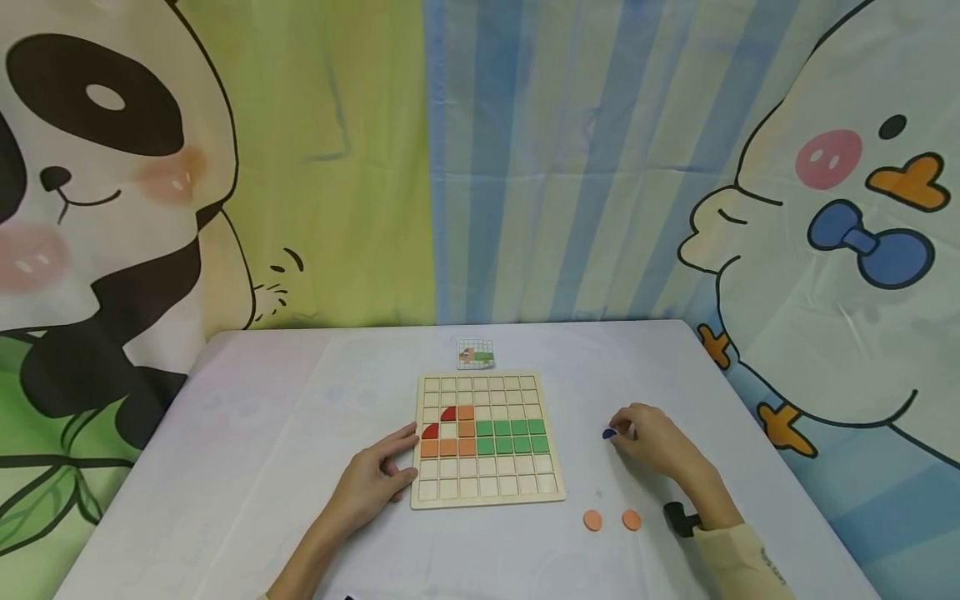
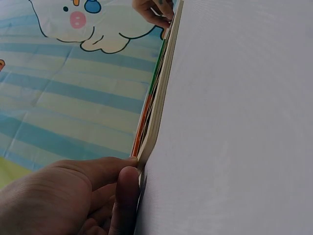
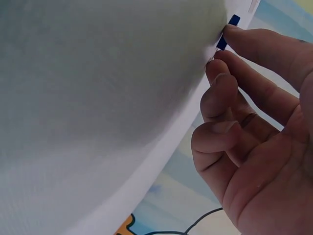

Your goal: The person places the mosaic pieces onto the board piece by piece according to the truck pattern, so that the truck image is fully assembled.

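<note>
A wooden grid board (image 1: 491, 492) lies flat on the table, its cells partly filled with green squares (image 1: 513, 436), orange squares (image 1: 447, 447) and two red rounded pieces (image 1: 431, 431). My left hand (image 1: 372, 477) rests against the board's left edge, index finger and thumb touching it; the left wrist view shows the fingertips at the board's side. Right of the board, my right hand (image 1: 651, 435) pinches a small dark blue piece (image 3: 228, 33) between thumb and index finger, at or just above the tabletop. Fingers partly cover this thin piece, so its full outline is hidden.
Two orange discs (image 1: 592, 520) lie on the white table (image 1: 247, 467) near the board's lower right corner. Behind the board is a small picture card (image 1: 476, 354) with a gridded coloured pattern. A cartoon-printed curtain (image 1: 525, 167) hangs past the table's far edge.
</note>
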{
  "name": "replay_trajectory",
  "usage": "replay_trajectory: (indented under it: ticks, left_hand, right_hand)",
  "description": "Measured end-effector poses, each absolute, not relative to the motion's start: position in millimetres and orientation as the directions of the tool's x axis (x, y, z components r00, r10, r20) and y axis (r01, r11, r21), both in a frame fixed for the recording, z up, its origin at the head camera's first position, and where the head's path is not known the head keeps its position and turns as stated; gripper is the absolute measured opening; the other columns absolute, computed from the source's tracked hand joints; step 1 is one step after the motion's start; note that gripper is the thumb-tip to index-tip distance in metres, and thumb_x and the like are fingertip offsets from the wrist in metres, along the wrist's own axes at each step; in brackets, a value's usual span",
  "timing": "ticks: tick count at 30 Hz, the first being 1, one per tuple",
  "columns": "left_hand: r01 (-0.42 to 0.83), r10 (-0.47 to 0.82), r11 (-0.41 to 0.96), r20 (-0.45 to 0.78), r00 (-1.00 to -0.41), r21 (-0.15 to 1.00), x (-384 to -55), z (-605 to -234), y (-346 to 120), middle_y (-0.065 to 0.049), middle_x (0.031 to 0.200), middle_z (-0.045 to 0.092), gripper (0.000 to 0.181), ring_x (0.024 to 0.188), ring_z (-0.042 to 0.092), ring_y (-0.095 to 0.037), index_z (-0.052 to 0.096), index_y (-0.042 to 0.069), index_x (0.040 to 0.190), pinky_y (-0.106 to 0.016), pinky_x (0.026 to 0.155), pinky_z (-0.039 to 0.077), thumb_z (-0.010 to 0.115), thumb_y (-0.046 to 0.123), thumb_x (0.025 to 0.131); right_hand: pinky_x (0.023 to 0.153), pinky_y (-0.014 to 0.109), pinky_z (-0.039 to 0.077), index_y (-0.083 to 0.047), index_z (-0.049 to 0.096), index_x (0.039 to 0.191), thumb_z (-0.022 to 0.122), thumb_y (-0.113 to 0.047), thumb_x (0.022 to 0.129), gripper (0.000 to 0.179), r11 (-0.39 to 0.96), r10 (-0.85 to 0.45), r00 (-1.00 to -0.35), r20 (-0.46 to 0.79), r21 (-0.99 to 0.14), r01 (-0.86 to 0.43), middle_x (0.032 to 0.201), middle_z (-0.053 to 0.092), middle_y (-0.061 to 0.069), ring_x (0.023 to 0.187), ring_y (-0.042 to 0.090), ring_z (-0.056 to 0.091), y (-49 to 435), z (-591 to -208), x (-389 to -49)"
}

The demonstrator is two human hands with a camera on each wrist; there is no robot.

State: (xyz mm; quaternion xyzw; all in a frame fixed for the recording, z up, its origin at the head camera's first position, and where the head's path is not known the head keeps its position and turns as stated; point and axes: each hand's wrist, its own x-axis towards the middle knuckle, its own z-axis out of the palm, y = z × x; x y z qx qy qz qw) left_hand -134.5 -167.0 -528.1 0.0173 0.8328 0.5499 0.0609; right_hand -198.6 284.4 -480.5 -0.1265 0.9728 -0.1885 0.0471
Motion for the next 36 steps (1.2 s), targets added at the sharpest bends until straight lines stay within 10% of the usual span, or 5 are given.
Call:
replay_trajectory:
  ticks: [36]
  left_hand:
    - [-0.053, 0.084, 0.418, -0.096, -0.992, 0.907, -135.7, -530.9, -167.9, 0.011, 0.162, 0.053, 0.057, 0.058, 0.060, -0.012, 0.065, 0.012, 0.146, -0.023, 0.051, 0.047, 0.081, 0.007, 0.091]
  right_hand:
    - [0.067, 0.029, 0.050, -0.008, 0.077, 0.098, 0.078, -0.009, 0.092, 0.005, 0.901, -0.290, -0.956, -0.045, -0.349, -0.257, 0.087, 0.067, 0.001, 0.078, 0.014, 0.055, 284.0, -481.7, -201.6]
